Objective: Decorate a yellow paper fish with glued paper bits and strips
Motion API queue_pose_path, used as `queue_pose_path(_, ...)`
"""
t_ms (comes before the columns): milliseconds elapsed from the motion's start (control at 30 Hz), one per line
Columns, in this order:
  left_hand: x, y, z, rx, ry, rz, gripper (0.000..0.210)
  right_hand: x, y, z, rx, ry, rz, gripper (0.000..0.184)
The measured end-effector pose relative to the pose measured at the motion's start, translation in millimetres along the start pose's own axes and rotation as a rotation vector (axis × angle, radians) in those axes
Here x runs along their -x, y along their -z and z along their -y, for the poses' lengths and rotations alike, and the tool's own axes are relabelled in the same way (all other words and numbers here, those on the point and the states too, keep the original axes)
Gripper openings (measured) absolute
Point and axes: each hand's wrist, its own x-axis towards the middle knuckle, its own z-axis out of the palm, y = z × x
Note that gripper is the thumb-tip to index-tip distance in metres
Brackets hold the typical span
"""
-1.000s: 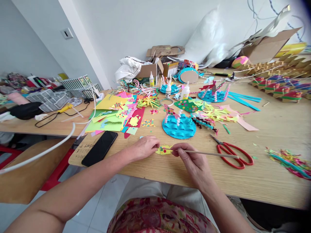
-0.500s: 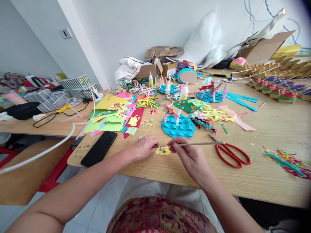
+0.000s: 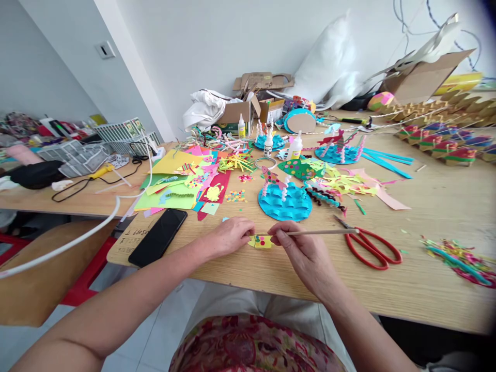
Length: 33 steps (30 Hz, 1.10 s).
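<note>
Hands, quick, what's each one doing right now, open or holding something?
Left hand: fingers curled at the spotted yellow paper; grip can't be told.
Right hand: closed, holding the thin stick.

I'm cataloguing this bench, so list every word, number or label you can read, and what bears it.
None reads with certainty.
Handwriting on the near-left table corner: too blurred.
Bottle labels: too small.
Print on the cardboard box: too small.

Bright, even light is filling the frame; vignetting is darkening the upper-right corner; the table (image 3: 411, 292) is blurring at lower right.
</note>
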Motion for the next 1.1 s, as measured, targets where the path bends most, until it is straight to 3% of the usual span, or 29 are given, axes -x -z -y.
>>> queue_pose_path(1100,1.1,4.6,-6.5,-0.059,0.003,0.021,0.008,7.2,-1.9,-3.3,-0.053,-0.036,0.035,0.020)
